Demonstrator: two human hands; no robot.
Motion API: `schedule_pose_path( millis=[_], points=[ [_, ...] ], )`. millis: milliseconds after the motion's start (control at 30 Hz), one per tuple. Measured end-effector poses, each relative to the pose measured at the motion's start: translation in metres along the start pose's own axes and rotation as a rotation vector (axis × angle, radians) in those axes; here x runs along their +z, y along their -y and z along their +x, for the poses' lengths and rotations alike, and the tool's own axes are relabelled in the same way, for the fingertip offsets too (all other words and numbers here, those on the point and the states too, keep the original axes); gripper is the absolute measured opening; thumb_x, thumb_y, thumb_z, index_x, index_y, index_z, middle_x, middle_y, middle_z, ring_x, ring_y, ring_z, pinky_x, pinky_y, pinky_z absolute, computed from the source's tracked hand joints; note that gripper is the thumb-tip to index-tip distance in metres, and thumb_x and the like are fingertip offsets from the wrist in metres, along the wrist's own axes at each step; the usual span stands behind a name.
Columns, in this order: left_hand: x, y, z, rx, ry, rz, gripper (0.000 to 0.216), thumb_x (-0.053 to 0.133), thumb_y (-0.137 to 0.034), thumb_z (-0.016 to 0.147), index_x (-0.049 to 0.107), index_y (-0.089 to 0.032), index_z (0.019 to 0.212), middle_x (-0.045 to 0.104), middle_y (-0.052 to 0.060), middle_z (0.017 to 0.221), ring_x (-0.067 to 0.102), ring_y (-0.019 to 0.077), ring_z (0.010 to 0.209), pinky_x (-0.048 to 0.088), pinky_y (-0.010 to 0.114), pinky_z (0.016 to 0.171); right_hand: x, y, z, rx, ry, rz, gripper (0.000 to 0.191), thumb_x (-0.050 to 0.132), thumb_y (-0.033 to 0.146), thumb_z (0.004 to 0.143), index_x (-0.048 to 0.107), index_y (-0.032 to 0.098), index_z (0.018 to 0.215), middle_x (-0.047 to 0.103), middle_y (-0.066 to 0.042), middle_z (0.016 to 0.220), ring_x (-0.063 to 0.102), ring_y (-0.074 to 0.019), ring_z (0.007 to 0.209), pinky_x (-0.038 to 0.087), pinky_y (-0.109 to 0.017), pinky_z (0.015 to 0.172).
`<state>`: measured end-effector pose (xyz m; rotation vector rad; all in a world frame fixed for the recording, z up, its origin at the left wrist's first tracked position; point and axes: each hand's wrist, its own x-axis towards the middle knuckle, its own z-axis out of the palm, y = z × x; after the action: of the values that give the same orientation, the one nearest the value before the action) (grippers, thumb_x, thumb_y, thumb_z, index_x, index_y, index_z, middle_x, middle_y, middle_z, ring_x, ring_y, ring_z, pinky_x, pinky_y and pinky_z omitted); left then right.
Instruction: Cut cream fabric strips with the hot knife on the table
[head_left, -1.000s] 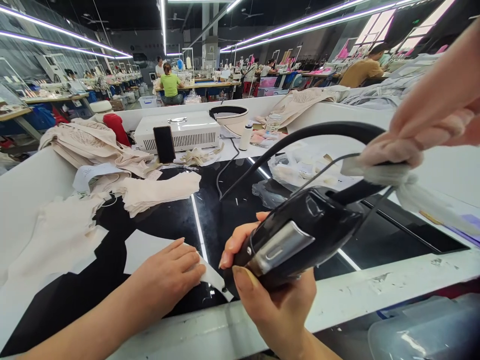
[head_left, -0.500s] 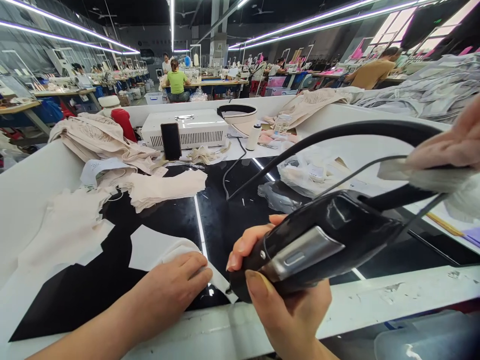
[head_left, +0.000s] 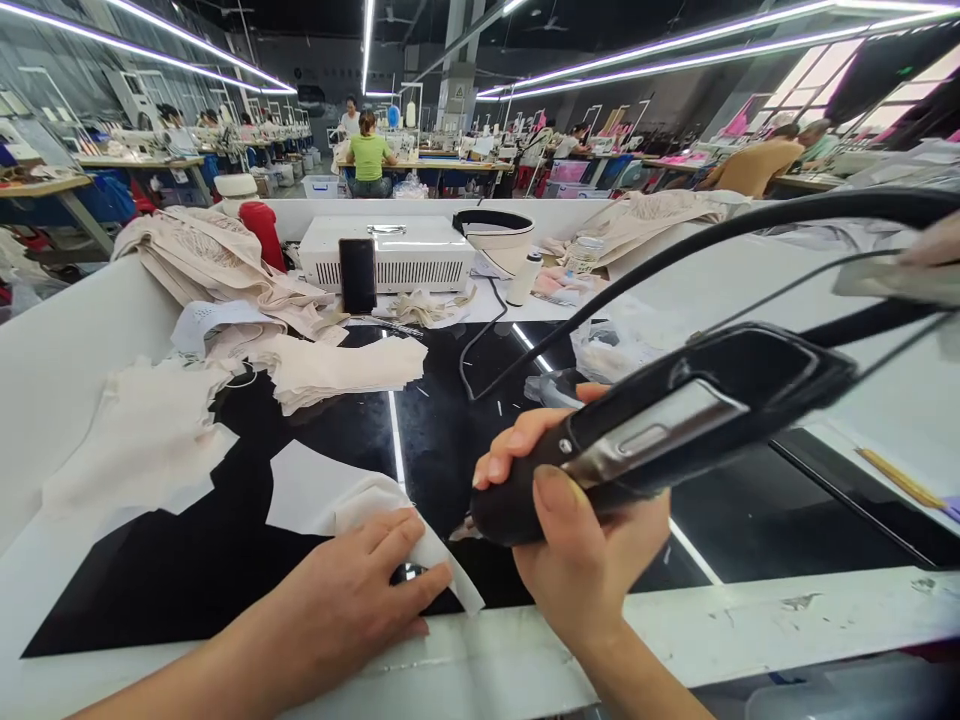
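My left hand (head_left: pixel 360 580) lies on a white fabric piece (head_left: pixel 307 490) at the table's front edge, its thumb and forefinger spread apart. Part of the fabric is folded over near the fingertips, and a narrow strip runs past them to the right. In my right hand (head_left: pixel 577 540) is a black corded hand tool (head_left: pixel 660 430) with a silver side panel, fingers wrapped around its front end. Its small metal tip points left and sits slightly above and apart from the fabric strip. The black cable (head_left: pixel 720 222) arches from the tool's rear.
Beige fabric pieces (head_left: pixel 345 370) lie stacked on the black surface (head_left: pixel 442 440). Behind stand a phone (head_left: pixel 358 275), a white vented box (head_left: pixel 386 250) and a white bottle (head_left: pixel 524 279). Another person's blurred hand (head_left: pixel 937 245) is near the cable at right.
My right hand has lifted the tool up and to the right, taking its tip away from the fabric strip. My left thumb and forefinger have spread apart. The view has shifted slightly.
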<state>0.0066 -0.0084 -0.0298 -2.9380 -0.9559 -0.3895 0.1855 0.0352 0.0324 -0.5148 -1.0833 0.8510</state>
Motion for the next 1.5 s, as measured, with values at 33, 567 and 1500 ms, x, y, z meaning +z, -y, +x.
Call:
schedule_pose_path(
  millis=[33,567,1500],
  points=[
    [0.001,0.000,0.000,-0.005,-0.003,-0.003,0.054,0.078,-0.037,0.091,0.054,-0.017,0.134,0.058,0.023,0.133,0.065,0.0382,0.121,0.064,0.048,0.090,0.000,-0.003,0.002,0.004,0.004,0.001,0.042,0.081,0.032,0.088,0.057,0.029,0.122,0.065,0.002,0.085,0.063,-0.0138,0.060,0.056,-0.027,0.053],
    [-0.001,-0.002,-0.002,-0.009,0.001,0.014,0.062,0.082,-0.033,0.087,0.054,-0.018,0.140,0.058,0.022,0.134,0.064,0.0363,0.120,0.064,0.051,0.091,0.012,-0.009,-0.002,0.055,0.060,0.058,0.043,0.077,0.022,0.084,0.051,0.028,0.118,0.065,0.004,0.084,0.063,-0.0123,0.060,0.057,-0.026,0.054],
    [-0.005,-0.001,-0.007,-0.017,-0.003,0.010,0.051,0.077,-0.025,0.090,0.057,-0.018,0.137,0.055,0.022,0.135,0.061,0.0384,0.123,0.061,0.059,0.096,0.010,0.001,0.001,0.041,0.052,0.027,0.038,0.073,0.015,0.082,0.050,0.026,0.110,0.064,0.003,0.082,0.061,-0.0127,0.058,0.055,-0.027,0.051]
  ],
)
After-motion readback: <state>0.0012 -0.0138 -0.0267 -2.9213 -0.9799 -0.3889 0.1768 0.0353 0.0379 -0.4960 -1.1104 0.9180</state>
